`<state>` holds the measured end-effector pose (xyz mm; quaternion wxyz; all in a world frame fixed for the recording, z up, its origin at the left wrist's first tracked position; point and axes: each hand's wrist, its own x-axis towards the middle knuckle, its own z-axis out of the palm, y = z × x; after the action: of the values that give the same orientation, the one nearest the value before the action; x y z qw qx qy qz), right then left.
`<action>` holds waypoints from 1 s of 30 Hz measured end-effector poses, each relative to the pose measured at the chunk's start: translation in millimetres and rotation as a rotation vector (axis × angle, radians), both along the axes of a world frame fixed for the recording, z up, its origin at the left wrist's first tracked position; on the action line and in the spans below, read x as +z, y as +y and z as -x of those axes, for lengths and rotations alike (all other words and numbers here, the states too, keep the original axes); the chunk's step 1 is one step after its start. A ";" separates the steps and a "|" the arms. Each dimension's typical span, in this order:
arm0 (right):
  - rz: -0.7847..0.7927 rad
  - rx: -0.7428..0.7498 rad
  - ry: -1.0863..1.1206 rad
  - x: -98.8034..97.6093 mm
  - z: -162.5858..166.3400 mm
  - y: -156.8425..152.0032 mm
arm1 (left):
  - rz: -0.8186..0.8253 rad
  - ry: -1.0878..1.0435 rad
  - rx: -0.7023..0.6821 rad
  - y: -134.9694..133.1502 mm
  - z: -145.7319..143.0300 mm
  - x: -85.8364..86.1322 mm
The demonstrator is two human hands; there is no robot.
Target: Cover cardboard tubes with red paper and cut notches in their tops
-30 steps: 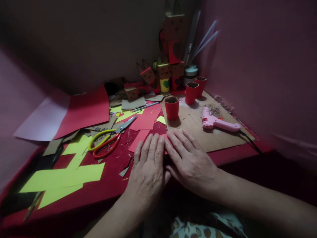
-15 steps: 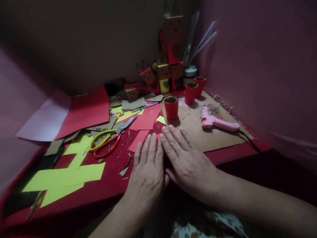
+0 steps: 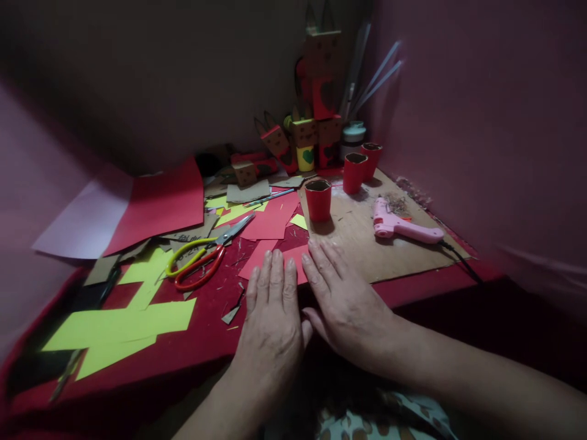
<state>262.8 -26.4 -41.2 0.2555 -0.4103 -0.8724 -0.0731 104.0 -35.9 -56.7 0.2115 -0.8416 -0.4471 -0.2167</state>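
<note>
My left hand (image 3: 271,318) lies palm down with its fingers stretched flat at the table's near edge. Beside it, my right hand (image 3: 346,299) is also flat, its fingers angled up to the left. A piece of red paper (image 3: 297,260) shows between and beyond the fingertips; the hands cover the rest of it, and what else lies under the palms is hidden. Just past the fingers stands a red paper-covered cup (image 3: 318,203) on a brown board (image 3: 348,244). Scissors (image 3: 220,244) with yellow and red handles lie open to the left of my left hand.
A pink glue gun (image 3: 403,229) rests on the board at right, its cord running off the edge. Two more red cups (image 3: 354,174) stand behind. Yellow paper strips (image 3: 123,324) and a large red sheet (image 3: 160,205) lie left. Cardboard animal figures (image 3: 305,146) stand at the back.
My hands have drawn slightly apart at the fingertips, the right one shifting a little right. More of the red paper shows between them. Nothing else has visibly moved.
</note>
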 end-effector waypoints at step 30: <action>0.000 -0.087 -0.133 4.1 8.1 15.6 | 0.110 0.027 -0.019 6.0 -3.9 12.8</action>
<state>254.8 -10.7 -37.1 0.1935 -0.4418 -0.8689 -0.1113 107.9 -29.9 -43.9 0.1691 -0.8590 -0.4476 -0.1823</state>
